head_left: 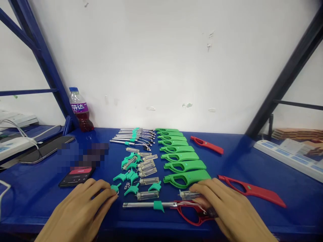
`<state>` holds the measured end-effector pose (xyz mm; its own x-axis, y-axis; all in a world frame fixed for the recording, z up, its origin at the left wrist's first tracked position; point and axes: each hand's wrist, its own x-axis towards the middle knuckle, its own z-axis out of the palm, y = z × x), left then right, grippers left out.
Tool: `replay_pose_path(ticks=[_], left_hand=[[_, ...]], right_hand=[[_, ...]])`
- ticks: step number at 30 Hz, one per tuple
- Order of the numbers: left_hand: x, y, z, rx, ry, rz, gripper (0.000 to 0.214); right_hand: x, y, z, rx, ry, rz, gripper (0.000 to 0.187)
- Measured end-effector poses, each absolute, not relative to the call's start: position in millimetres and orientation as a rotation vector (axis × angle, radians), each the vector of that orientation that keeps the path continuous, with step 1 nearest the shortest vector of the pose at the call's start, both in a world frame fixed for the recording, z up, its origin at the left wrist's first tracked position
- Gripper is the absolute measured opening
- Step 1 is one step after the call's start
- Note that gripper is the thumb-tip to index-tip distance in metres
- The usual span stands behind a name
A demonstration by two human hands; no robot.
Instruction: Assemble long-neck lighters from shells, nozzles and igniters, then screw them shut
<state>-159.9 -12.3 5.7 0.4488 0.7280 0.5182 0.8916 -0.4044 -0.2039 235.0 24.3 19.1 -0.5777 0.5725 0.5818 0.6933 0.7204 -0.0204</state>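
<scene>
the left hand (83, 206) lies flat, palm down, on the blue tabletop (37, 195), fingers stretched out and close together, their tips touching a small teal piece (115, 189)

the right hand (227, 208) lies over the rear of a red shell (189, 219) at the near edge, fingers bent down onto it; whether they grip it cannot be told. a metal tube (138, 204) with a teal collar (158, 206) sticks out of the shell to the left, flat on the tabletop. a clear cartridge (188, 194) lies just at the right fingertips

behind the shell is a row of green shells (184, 166), side by side, running toward the wall. left of them lie loose clear cartridges (146, 166) and more teal pieces (126, 176), and further back a bunch of tubes (133, 136). two more red shells lie apart: one (207, 145) beside the far green ones, one (252, 191) just right of the right hand

a phone (77, 176) lies ahead of the left hand, and a bottle (80, 111) stands by the wall
</scene>
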Motion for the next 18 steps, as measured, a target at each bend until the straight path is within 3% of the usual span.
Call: replay_pose_path(ticks=[9, 14, 18], left_hand=[[-149, -3, 6, -2.238, -1.376, -0.591, 0.059], [-151, -9, 5, -2.233, -1.366, -0.620, 0.049], [-139, -18, 3, -2.316, -1.279, -0.725, 0.030]], right_hand=[[203, 35, 9, -1.017, -2.478, -0.258, 0.046], [191, 37, 19, -0.938, -2.503, -0.270, 0.043], [212, 30, 24, -0.954, -2.453, -0.266, 0.067]])
